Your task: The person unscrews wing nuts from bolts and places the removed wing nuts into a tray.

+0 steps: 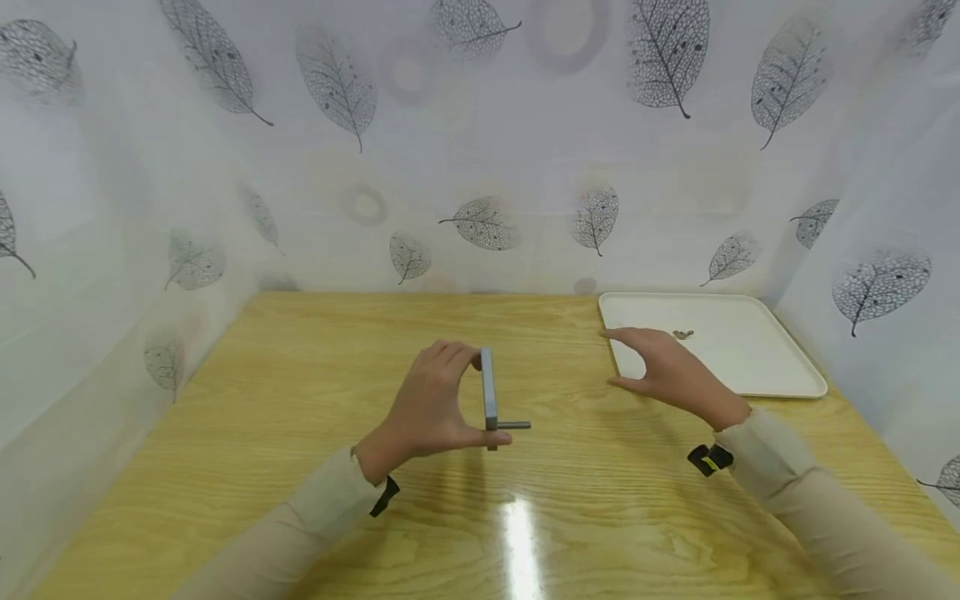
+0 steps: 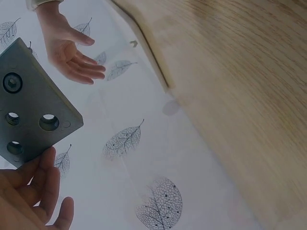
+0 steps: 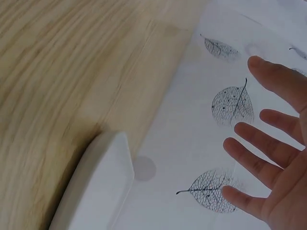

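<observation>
My left hand (image 1: 427, 408) holds a flat grey metal plate (image 1: 488, 387) on edge above the table, gripping it between the thumb at the near end and the fingers at the far end. A thin metal rod (image 1: 516, 425) sticks out to the right from the plate's near end. In the left wrist view the plate's face (image 2: 33, 108) has several round holes, and a hex-socket screw head (image 2: 12, 83) fills one. My right hand (image 1: 667, 371) hovers by the tray's left edge, thumb and fingers spread apart, holding nothing; the right wrist view shows its fingers (image 3: 259, 160) extended.
A white tray (image 1: 757, 358) lies at the back right of the wooden table (image 1: 337, 350). A few small metal pieces (image 1: 683, 335), too small to identify, are in it. A leaf-patterned white curtain (image 1: 517, 150) encloses the back and sides.
</observation>
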A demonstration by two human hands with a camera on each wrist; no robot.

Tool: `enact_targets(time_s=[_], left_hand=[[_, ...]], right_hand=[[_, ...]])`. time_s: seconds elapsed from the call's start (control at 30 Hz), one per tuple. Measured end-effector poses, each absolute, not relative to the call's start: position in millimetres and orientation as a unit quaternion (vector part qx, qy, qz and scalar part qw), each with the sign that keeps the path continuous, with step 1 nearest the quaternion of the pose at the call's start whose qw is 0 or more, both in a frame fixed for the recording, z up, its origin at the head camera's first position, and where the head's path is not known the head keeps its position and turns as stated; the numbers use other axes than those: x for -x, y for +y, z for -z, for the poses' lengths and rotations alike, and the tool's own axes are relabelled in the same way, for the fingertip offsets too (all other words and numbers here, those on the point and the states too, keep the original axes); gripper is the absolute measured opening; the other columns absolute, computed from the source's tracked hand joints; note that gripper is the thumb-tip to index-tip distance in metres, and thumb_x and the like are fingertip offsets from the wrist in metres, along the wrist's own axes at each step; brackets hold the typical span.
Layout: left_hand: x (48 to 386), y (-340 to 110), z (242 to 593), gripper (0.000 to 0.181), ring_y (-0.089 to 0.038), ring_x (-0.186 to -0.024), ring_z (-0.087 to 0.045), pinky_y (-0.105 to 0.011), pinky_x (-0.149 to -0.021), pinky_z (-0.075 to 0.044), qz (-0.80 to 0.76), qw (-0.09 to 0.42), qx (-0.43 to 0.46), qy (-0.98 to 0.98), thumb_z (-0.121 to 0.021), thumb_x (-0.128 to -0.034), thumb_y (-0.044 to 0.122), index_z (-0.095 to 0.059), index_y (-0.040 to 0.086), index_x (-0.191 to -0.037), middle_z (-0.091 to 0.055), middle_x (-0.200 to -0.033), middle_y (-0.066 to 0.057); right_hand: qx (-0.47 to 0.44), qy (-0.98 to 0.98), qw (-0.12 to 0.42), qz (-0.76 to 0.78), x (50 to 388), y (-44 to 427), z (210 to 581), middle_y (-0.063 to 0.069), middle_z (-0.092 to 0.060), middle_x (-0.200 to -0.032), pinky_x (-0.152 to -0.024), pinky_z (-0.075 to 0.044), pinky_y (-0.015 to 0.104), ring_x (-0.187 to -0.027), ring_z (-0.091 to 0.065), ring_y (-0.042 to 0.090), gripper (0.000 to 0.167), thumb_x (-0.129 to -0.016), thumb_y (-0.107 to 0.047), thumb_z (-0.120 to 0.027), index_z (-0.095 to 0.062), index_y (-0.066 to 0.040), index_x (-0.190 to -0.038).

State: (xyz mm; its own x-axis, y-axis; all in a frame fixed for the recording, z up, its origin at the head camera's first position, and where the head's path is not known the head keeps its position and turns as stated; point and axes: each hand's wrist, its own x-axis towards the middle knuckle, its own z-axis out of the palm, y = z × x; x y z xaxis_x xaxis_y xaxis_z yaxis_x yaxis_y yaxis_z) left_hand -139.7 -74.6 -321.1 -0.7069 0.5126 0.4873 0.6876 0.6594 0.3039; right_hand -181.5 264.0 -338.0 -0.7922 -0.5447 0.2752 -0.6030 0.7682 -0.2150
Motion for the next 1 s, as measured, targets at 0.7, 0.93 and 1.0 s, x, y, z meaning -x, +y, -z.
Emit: enact_targets(time_s=[0.7,0.93,1.0], left_hand=[[150.0,-74.1,320.1,0.082,-0.019,-0.097,-0.052,-0.037,-0.086,-0.044,0.246,0.187,0.333,-0.891,-0.079,-0.0515,0.064,-0.057,0.008,-0.108,-0.06,-0.099,-0.001],[152.8,-72.1,316.0,0.081,-0.019,-0.099,-0.052,-0.037,-0.087,-0.043,0.25,0.195,0.338,-0.886,-0.081,-0.0508,0.061,-0.057,0.009,-0.108,-0.06,-0.1,-0.001],[152.9,-71.5,314.9,0.081,-0.019,-0.099,-0.052,-0.037,-0.087,-0.043,0.251,0.194,0.339,-0.886,-0.081,-0.0517,0.061,-0.057,0.009,-0.108,-0.061,-0.1,0.0]], right_hand=[[-0.358,-0.893,0.004,-0.272,165.1,183.1,362.1,0.008,-0.056,-0.132,-0.099,-0.044,0.047,-0.12,-0.054,0.026,0.072,-0.079,-0.034,-0.074,-0.042,-0.008,-0.139],[-0.366,-0.872,-0.019,-0.325,160.6,164.6,367.2,0.003,-0.045,-0.144,-0.103,-0.041,0.047,-0.127,-0.049,0.022,0.086,-0.077,-0.038,-0.075,-0.03,-0.015,-0.146],[-0.369,-0.865,-0.02,-0.339,159.6,159.7,367.4,0.003,-0.042,-0.146,-0.104,-0.04,0.048,-0.128,-0.048,0.022,0.088,-0.077,-0.037,-0.076,-0.028,-0.014,-0.147]])
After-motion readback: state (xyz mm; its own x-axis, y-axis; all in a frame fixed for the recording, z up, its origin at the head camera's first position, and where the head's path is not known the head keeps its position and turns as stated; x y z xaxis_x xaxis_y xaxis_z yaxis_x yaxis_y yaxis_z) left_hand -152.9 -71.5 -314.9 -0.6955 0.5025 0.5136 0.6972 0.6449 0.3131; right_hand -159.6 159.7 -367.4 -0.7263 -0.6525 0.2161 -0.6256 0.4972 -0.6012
